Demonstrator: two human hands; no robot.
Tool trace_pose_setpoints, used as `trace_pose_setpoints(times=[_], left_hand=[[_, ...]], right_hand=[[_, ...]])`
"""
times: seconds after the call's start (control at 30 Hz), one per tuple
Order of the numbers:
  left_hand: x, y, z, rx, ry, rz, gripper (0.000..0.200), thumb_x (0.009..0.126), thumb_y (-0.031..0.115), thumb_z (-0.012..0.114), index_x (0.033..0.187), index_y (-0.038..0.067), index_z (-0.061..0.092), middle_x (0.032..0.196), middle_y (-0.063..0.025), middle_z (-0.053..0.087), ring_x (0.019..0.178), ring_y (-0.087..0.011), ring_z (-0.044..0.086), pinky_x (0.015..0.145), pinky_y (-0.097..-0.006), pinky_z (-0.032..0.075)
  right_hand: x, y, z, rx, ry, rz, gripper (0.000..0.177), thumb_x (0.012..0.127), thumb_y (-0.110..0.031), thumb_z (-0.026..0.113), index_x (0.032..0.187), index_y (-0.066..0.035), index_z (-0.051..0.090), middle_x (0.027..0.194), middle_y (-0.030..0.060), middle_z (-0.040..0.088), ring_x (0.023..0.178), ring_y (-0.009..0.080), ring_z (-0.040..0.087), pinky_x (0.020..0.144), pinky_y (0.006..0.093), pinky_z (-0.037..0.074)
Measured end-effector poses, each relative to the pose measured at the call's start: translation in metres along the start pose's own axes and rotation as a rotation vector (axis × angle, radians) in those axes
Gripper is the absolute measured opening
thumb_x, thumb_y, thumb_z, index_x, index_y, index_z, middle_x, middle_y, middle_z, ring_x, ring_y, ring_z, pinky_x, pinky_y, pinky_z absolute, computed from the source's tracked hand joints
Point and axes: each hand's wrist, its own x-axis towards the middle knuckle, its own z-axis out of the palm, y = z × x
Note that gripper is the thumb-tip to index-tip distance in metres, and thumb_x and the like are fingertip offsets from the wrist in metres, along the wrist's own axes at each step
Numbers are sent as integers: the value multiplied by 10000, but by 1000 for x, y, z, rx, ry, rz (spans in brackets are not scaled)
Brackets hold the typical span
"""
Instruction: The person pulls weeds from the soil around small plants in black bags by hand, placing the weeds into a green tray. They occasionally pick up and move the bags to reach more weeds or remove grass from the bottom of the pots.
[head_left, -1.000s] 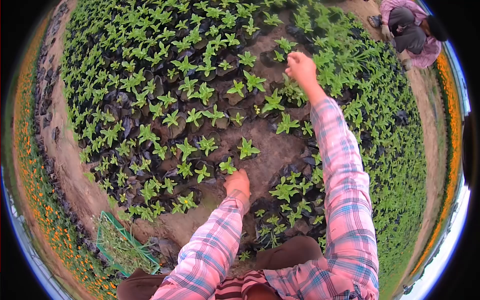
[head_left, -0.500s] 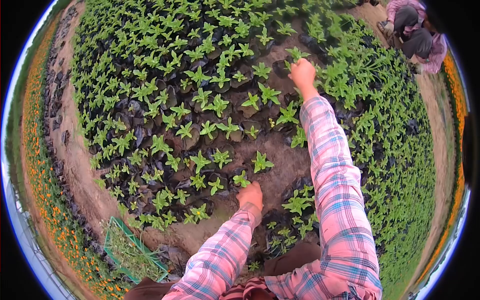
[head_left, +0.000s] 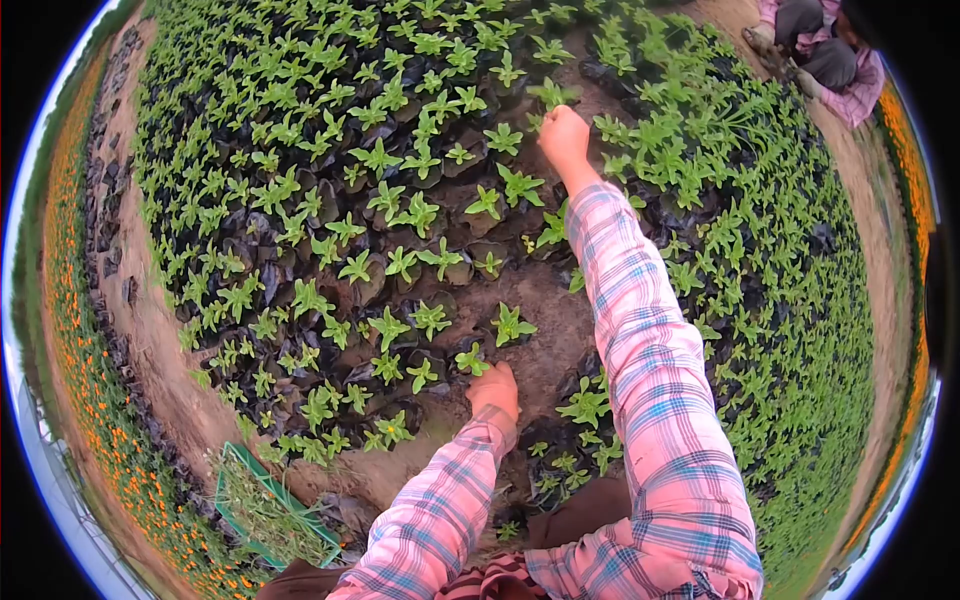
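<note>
Many green seedlings (head_left: 420,213) in black plastic bags stand close together on brown soil. My left hand (head_left: 493,390) is low in the middle, its fingers closed at a small seedling (head_left: 472,360); the bag there is mostly hidden by the hand. My right hand (head_left: 566,138) is stretched forward with its fingers curled closed, just below a seedling (head_left: 553,94) near the top. What its fingers hold is hidden. A single seedling (head_left: 511,325) stands on the soil a little above and right of my left hand.
A green crate (head_left: 272,505) with pulled weeds lies at the lower left. Another person (head_left: 825,60) crouches at the upper right beside a dirt path (head_left: 868,230). Rows of orange flowers (head_left: 95,400) run along the left. Dense plants (head_left: 790,400) fill the right.
The view has shifted slightly, with plants and the other person appearing a little further left and up. My right hand has moved left with its seedling; my left hand stays at its seedling.
</note>
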Motion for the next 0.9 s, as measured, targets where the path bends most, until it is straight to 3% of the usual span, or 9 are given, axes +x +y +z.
trace_pose_setpoints(times=[0.07, 0.17, 0.23, 0.3, 0.33, 0.43, 0.6, 0.7, 0.9], left_hand=[[0, 0, 0, -5, -41, -7, 635, 606, 287, 869, 1102, 104, 517, 1107, -92, 547, 1007, -288, 610, 738, -430, 538], [0, 0, -1, 2, -51, -4, 670, 605, 300, 874, 1131, 100, 510, 1175, -103, 509, 1061, -296, 584, 771, -428, 538], [-1, 0, -2, 0, -49, -5, 680, 600, 303, 877, 1133, 99, 506, 1177, -104, 508, 1065, -304, 580, 776, -423, 538], [0, 0, -1, -5, -56, -7, 691, 599, 304, 879, 1140, 97, 503, 1177, -104, 507, 1070, -309, 577, 778, -426, 537], [0, 0, 0, -8, -64, -13, 701, 597, 306, 882, 1147, 95, 500, 1178, -103, 506, 1076, -314, 573, 780, -430, 537], [1, 1, -1, -15, -60, -24, 714, 593, 303, 886, 1154, 92, 498, 1178, -107, 503, 1084, -321, 564, 785, -436, 534], [0, 0, -2, -10, -67, -19, 715, 590, 302, 889, 1154, 92, 503, 1178, -113, 501, 1092, -331, 556, 790, -446, 531], [0, -1, 4, -20, -45, -13, 714, 586, 305, 890, 1149, 93, 505, 1169, -111, 501, 1082, -330, 558, 780, -448, 532], [-2, 1, -1, -7, -54, -25, 699, 583, 300, 890, 1130, 93, 507, 1167, -109, 501, 1084, -331, 558, 789, -433, 534]], right_hand=[[-12, 10, 3, 273, 88, -21, 146, 818, -182, 624, 883, -53, 648, 833, 200, 662, 810, 365, 647, 758, 427, 506], [-14, 14, -21, 370, 145, 23, 137, 819, -179, 622, 874, -55, 646, 843, 182, 666, 809, 358, 644, 755, 422, 505], [-17, 21, -61, 20, 195, -137, 167, 810, -190, 641, 864, -32, 639, 806, 179, 656, 822, 334, 641, 755, 419, 506], [-19, 31, -87, -271, 103, -112, 189, 790, -190, 675, 855, -15, 644, 873, 202, 637, 869, 350, 633, 764, 431, 509], [-23, 38, -91, -325, 64, -70, 210, 760, -181, 710, 855, -3, 651, 961, 216, 611, 903, 373, 620, 776, 445, 508], [-28, 48, -96, -450, -51, -67, 231, 735, -177, 737, 863, -2, 658, 1017, 209, 595, 910, 373, 617, 785, 442, 508], [-16, 58, -97, -282, 74, -138, 205, 715, -178, 707, 859, -37, 667, 868, 200, 612, 860, 368, 609, 784, 444, 493], [11, 52, -103, -129, 92, -62, 208, 716, -181, 705, 864, -41, 665, 867, 206, 607, 841, 375, 603, 773, 449, 484], [39, 10, -110, -203, 273, -275, 154, 751, -161, 675, 855, -47, 669, 877, 204, 592, 889, 378, 579, 786, 443, 476]])
